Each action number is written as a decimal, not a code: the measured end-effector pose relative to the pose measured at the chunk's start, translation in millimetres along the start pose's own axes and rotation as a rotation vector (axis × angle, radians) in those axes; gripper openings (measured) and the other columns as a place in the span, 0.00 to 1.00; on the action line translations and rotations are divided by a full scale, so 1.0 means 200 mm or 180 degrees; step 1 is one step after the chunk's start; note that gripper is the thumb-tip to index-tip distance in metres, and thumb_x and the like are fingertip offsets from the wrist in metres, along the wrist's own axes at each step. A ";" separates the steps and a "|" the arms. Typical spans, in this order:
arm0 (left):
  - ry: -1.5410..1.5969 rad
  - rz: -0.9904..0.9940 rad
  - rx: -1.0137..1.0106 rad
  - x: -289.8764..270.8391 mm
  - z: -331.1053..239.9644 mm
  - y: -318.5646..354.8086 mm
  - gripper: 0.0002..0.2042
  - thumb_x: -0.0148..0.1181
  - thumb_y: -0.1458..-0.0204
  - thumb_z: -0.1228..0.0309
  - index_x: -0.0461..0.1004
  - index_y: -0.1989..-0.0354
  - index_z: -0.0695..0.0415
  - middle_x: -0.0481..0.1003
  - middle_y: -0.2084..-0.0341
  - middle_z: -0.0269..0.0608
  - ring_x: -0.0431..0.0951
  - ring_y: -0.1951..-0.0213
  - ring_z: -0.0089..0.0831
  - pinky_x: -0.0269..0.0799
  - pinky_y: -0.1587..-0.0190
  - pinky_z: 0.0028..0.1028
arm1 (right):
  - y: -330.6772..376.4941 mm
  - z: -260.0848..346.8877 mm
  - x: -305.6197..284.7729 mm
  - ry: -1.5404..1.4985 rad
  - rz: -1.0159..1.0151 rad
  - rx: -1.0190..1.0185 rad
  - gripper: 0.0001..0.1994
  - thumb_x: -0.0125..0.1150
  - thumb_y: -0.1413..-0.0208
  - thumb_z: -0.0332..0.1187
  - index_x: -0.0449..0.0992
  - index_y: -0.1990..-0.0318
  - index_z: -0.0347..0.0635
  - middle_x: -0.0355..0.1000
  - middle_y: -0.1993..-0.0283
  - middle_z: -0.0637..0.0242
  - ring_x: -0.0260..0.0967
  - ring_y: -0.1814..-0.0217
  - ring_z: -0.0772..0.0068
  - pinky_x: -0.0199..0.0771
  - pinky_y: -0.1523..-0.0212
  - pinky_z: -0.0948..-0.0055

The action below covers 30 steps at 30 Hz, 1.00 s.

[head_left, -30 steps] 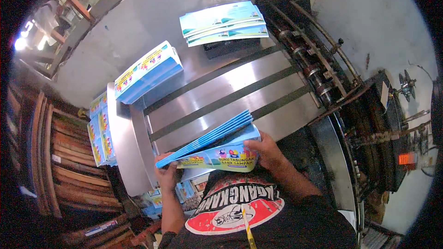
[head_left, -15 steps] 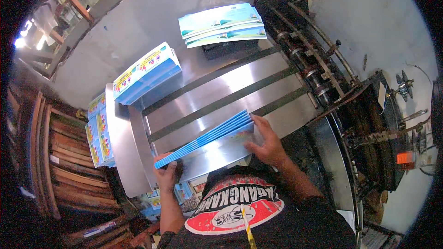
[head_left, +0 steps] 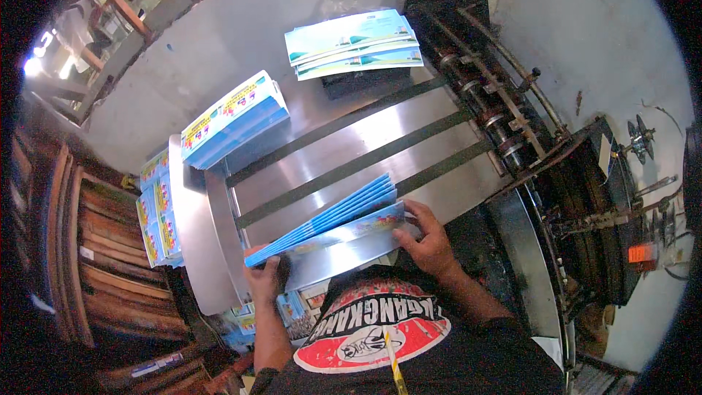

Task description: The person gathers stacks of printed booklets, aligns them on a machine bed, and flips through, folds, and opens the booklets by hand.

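Observation:
My left hand (head_left: 265,278) is closed on the left end of a fanned stack of thin blue-edged printed booklets (head_left: 336,216), held slanting over the near edge of the steel table. Toward the right their ends spread apart. A glossy strip with coloured print (head_left: 355,229) lies along the near side of the stack; it looks like the nearest booklet, partly mixed with shine off the steel. My right hand (head_left: 430,241) has its thumb and forefinger bent round the right end of that strip, apart from the other booklets' ends. Its remaining fingers are partly hidden.
A tall stack of printed booklets (head_left: 238,121) stands on the table's far left. Printed sheets (head_left: 355,40) rest on a dark block at the back. A roller machine (head_left: 497,113) lines the right side. More bundles (head_left: 157,212) sit beyond the left panel, near wooden slats (head_left: 124,263).
My right hand has shifted slightly down and right, away from the upper booklets. The stack's right end has spread wider, and more of the printed strip shows. My left hand stays put.

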<state>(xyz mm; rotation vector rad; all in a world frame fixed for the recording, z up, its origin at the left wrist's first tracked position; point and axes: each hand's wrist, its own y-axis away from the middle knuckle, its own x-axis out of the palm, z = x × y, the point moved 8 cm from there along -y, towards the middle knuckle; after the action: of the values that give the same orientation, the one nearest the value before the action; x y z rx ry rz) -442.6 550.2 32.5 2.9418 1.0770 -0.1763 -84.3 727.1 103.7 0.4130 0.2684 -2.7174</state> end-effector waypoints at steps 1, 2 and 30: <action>-0.0004 0.0002 0.0004 0.00 0.00 0.00 0.14 0.69 0.54 0.72 0.73 0.61 0.59 0.75 0.63 0.38 0.73 0.58 0.29 0.67 0.51 0.30 | 0.00 0.01 0.00 -0.0004 -0.0004 -0.0001 0.26 0.63 0.47 0.30 0.64 0.41 0.38 0.65 0.43 0.58 0.65 0.43 0.64 0.68 0.43 0.66; 0.0068 -0.0024 -0.0032 0.01 -0.01 0.00 0.13 0.69 0.54 0.72 0.74 0.61 0.59 0.75 0.63 0.38 0.73 0.58 0.29 0.67 0.51 0.30 | 0.01 -0.03 -0.01 -0.0302 -0.0015 0.0429 0.26 0.62 0.46 0.31 0.63 0.40 0.37 0.66 0.45 0.59 0.66 0.45 0.65 0.68 0.45 0.67; 0.0467 0.0078 0.0009 0.24 -0.09 -0.01 0.24 0.67 0.56 0.77 0.66 0.49 0.60 0.72 0.56 0.39 0.72 0.53 0.30 0.65 0.45 0.32 | 0.06 -0.12 -0.21 0.0107 0.0143 -0.0168 0.34 0.63 0.48 0.33 0.56 0.34 0.35 0.65 0.43 0.50 0.65 0.44 0.59 0.66 0.43 0.66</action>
<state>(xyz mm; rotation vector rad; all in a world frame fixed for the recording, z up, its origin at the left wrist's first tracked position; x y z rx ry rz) -406.1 583.2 46.3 3.0094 1.0557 0.0390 -36.8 736.5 92.8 0.4446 0.3350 -2.6554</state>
